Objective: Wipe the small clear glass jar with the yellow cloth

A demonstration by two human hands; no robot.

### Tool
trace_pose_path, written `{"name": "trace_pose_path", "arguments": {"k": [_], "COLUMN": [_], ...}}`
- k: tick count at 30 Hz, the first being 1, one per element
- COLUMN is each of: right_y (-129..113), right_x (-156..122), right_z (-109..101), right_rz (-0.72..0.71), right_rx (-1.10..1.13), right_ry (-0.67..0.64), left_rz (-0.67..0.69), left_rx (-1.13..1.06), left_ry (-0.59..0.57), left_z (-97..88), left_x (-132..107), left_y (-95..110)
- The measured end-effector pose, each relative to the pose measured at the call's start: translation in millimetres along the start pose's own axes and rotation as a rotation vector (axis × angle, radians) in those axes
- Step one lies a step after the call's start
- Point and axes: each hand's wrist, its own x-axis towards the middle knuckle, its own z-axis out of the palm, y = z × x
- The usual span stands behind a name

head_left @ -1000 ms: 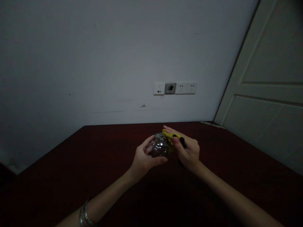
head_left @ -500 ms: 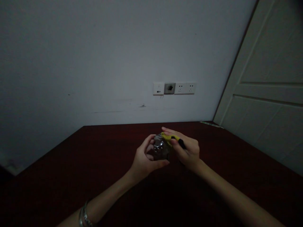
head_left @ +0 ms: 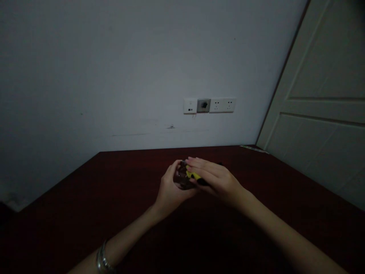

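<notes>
Head cam: shiny dark pkg (head_left: 181, 176) + yellow-black item (head_left: 193, 175) in hands (head_left: 172, 191).

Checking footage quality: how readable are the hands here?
Head view: dim throughout, the dark red table sinking to black along the bottom; the left hand and right hand are fairly sharp, but the yellow-and-black object between them is murky, partly covered.

a glossy dark container (head_left: 180, 177) touching a yellow-and-black tool (head_left: 193, 175).
</notes>
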Motion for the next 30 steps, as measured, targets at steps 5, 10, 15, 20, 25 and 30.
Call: {"name": "trace_pose_path", "arguments": {"k": [5,10,15,20,25,30], "right_y": [8.8,7.0,-4.6,-5.5,-0.7,8.7], "right_x": [-1.1,-2.8,-1.5,0.1,2.8,6.3], "right_z": [-3.2,-0.4,6.3,5.2,1.9,-2.2], "right_rz": [0.099,0.012,-0.122,0.026,0.329,0.717], "right_rx": [-0.034,-0.088,-0.081,-0.037,0.21,0.494], "right_ry": [-0.001,-0.02,-0.047,0.02,0.148,0.109], "left_rz": [0.078,0.133,0.189,0.26,0.298,0.37], "left_rx": [0.149,0.222,0.271,0.299,0.331,0.327], "left_ry": [-0.012,0.017,-0.011,-0.033,-0.079,-0.204], "left_z": [-0.7,-1.7,-4.3,-4.8,-4.6,-8.8], "left_x": [-1.4,-0.8,1.2,3.3,1.2,-1.2], "left_y": [3.2,2.2,0.7,4.8,6.6,12.2]}}
